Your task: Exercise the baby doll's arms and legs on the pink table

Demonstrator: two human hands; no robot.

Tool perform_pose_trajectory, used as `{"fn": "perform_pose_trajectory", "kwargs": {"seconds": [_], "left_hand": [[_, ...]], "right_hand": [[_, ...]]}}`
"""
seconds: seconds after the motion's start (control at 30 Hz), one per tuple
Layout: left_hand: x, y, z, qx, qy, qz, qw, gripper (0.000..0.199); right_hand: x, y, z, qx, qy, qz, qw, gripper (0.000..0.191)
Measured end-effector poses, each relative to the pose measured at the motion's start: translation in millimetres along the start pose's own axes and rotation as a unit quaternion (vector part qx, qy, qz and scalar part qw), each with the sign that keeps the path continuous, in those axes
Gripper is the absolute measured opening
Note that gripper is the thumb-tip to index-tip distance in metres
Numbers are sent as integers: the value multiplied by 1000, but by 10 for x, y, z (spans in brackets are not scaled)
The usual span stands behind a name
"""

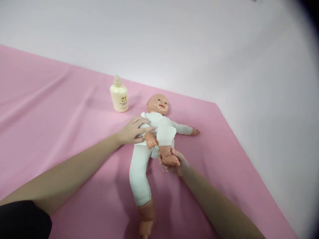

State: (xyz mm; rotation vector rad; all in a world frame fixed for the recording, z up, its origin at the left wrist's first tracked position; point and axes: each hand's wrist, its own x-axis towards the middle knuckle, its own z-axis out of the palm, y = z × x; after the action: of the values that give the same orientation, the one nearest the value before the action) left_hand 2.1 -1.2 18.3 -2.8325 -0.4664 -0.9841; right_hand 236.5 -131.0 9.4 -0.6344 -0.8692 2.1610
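A baby doll in a white cloth suit lies on its back, its head toward the far edge of the pink cloth. Its bent arm is under my left hand, whose fingers lie over the white sleeve and hold it against the torso. Lower down, my right hand is wrapped round the foot of the raised, bent leg. The doll's other leg stretches toward me, and its other arm reaches out to the right. Part of my right palm is hidden behind the foot.
A cream pump bottle with a printed label stands upright left of the doll's head. The pink cloth has soft folds on the left. Its edges run along the back and right, with a white surface beyond.
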Motion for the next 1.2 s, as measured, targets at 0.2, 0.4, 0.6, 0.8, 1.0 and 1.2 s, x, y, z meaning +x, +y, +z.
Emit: {"fn": "perform_pose_trajectory", "kwargs": {"seconds": [0.2, 0.4, 0.6, 0.8, 1.0, 1.2], "left_hand": [[10, 8, -10, -4, 3, 0, 1000, 51], [17, 10, -17, -9, 8, 10, 1000, 48], [17, 11, -16, -9, 4, 3, 1000, 49], [24, 17, -19, -6, 9, 12, 1000, 51], [17, 13, -14, -12, -3, -5, 1000, 49], [23, 17, -18, -12, 12, 6, 1000, 51]], "right_hand": [[-4, 10, -32, 3, 8, 3, 1000, 49], [2, 7, -23, 0, -2, 0, 1000, 49], [-1, 5, -16, -11, -5, -7, 1000, 48], [-3, 2, -20, 1, 4, 4, 1000, 49], [2, 8, -37, 2, 5, 7, 1000, 49], [1, -1, -20, 2, -1, 6, 1000, 49]]}}
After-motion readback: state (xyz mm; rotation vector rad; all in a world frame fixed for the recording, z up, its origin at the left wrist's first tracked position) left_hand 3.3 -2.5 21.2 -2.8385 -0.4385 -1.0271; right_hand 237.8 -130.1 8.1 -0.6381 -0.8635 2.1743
